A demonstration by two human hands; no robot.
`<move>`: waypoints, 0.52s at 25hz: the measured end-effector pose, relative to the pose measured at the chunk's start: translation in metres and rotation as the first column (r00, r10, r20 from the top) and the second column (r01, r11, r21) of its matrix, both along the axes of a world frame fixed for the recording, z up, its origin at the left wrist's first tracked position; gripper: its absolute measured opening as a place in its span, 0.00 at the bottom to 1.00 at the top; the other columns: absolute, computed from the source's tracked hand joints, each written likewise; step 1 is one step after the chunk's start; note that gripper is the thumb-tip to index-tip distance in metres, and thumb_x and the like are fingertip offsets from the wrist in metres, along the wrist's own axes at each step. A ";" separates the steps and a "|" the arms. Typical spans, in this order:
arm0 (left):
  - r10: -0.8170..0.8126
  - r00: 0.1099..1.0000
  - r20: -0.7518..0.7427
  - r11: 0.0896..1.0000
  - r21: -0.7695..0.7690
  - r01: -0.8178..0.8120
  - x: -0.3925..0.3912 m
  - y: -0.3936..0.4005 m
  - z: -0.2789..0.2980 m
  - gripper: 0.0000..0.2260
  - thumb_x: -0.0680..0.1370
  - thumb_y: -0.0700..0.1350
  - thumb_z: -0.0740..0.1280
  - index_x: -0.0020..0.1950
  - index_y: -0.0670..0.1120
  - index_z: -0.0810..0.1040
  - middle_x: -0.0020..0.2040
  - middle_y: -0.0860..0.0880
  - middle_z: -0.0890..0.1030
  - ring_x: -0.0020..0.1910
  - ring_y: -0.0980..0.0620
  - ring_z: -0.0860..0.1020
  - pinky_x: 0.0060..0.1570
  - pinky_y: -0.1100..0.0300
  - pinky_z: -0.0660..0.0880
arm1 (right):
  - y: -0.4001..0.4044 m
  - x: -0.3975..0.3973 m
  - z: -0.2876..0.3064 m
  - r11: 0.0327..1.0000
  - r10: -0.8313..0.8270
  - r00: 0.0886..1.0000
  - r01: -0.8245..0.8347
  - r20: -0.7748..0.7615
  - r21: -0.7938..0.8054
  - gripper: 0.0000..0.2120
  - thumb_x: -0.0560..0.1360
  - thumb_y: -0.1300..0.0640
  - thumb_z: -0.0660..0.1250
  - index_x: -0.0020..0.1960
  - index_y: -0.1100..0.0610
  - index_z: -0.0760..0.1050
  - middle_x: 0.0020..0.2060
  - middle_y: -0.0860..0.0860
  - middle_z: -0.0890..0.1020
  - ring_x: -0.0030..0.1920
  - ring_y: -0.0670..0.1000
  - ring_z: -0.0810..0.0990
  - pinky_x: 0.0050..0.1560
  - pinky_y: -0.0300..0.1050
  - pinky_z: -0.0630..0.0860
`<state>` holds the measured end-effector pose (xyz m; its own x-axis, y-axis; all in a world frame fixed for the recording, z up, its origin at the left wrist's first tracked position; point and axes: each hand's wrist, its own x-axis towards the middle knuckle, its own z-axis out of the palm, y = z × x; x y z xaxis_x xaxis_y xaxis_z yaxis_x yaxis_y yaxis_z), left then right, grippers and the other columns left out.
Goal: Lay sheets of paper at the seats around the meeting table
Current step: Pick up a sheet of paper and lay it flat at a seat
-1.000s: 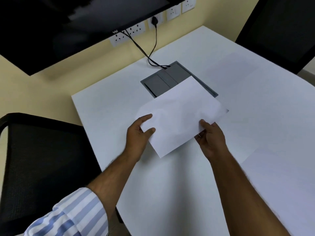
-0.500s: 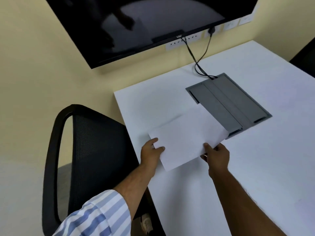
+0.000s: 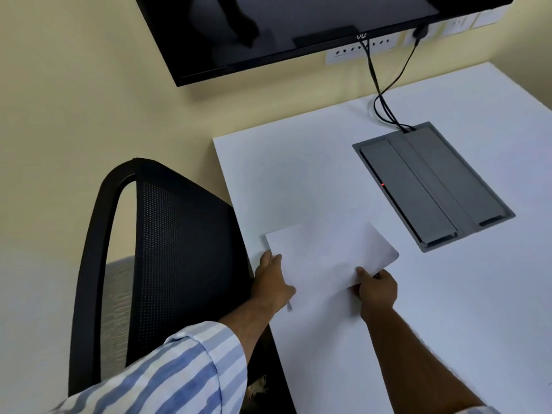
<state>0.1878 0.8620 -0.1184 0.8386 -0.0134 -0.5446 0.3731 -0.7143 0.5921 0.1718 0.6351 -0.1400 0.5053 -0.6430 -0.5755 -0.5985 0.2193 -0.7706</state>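
Observation:
A white sheet of paper (image 3: pixel 328 258) is held low over the white meeting table (image 3: pixel 298 174), near the table's left edge. My left hand (image 3: pixel 271 279) grips the sheet's near left corner, thumb on top. My right hand (image 3: pixel 376 286) pinches the near right edge. A black mesh chair (image 3: pixel 167 249) stands pushed against the table's left side, right beside the sheet. I cannot tell whether the paper's far edge touches the tabletop.
A grey cable box (image 3: pixel 433 186) is set into the tabletop to the right of the sheet, with black cables (image 3: pixel 379 94) running up to wall sockets. A dark screen (image 3: pixel 298 31) hangs on the cream wall beyond the table's far end.
Both hands carried the sheet leftward, off the grey cable box and over to the table's left edge by the chair. The view swung left with them.

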 end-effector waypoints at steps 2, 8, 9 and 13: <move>-0.025 0.999 0.030 0.997 0.072 0.022 0.001 -0.003 0.001 0.44 0.75 0.42 0.77 0.85 0.49 0.56 0.86 0.52 0.44 0.82 0.48 0.58 0.70 0.61 0.69 | 0.001 0.003 -0.003 1.000 -0.015 1.000 0.014 0.021 0.009 0.11 0.77 0.60 0.74 0.56 0.62 0.79 0.47 0.54 0.82 0.45 0.54 0.82 0.30 0.39 0.81; -0.385 0.922 0.035 0.869 0.349 0.350 0.010 0.008 -0.008 0.50 0.73 0.56 0.79 0.86 0.52 0.51 0.86 0.54 0.42 0.85 0.50 0.49 0.79 0.45 0.63 | -0.007 0.003 -0.002 0.996 0.064 0.997 -0.067 -0.043 -0.067 0.23 0.74 0.57 0.76 0.64 0.55 0.70 0.48 0.51 0.80 0.49 0.55 0.82 0.53 0.59 0.85; -0.415 0.910 0.018 0.844 0.380 0.378 0.011 0.009 -0.010 0.50 0.73 0.57 0.78 0.86 0.52 0.51 0.87 0.54 0.43 0.85 0.50 0.47 0.80 0.43 0.60 | -0.011 0.002 -0.001 0.995 0.065 0.997 -0.068 -0.042 -0.069 0.25 0.74 0.58 0.76 0.66 0.55 0.69 0.47 0.51 0.80 0.48 0.53 0.82 0.54 0.60 0.85; -0.473 0.881 -0.003 0.808 0.397 0.435 0.022 0.006 -0.013 0.50 0.74 0.57 0.77 0.86 0.52 0.48 0.87 0.54 0.41 0.86 0.48 0.44 0.82 0.38 0.53 | -0.024 0.001 0.003 0.993 0.059 0.998 -0.060 -0.012 -0.100 0.31 0.73 0.62 0.77 0.70 0.54 0.65 0.43 0.54 0.81 0.43 0.52 0.82 0.56 0.60 0.84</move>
